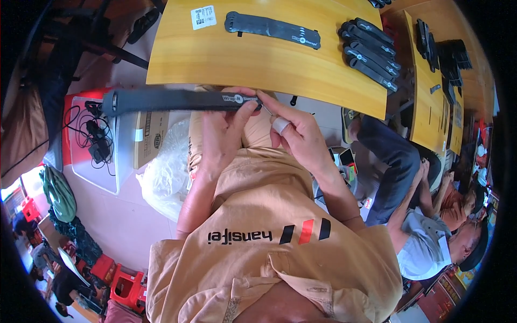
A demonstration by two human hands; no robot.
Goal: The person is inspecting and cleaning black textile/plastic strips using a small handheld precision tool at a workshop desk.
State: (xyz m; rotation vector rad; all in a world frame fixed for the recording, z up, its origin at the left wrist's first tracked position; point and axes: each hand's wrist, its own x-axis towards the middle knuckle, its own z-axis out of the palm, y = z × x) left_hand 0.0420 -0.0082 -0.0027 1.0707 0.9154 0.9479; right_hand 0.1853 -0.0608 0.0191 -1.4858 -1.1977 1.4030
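A long black strap [161, 100] with white print stretches level to the left above my lap. Near its right end my left hand [218, 132] is closed around it, the thumb pressing along the printed part. My right hand [301, 132] meets that same end with its index fingertip, its other fingers curled in. White tape [280, 125] wraps one finger of the right hand. A thin shiny piece shows between the right fingers and the strap's end, too small to name. On the table in front lies another black strap [272, 29], flat.
Several black straps [369, 54] are stacked at the right of the yellow table [215, 64], with a white label sheet [203, 18] at its left. A clear bin [116, 156] with black cables and a white plastic bag [167, 172] stand left. A co-worker [425, 237] sits right.
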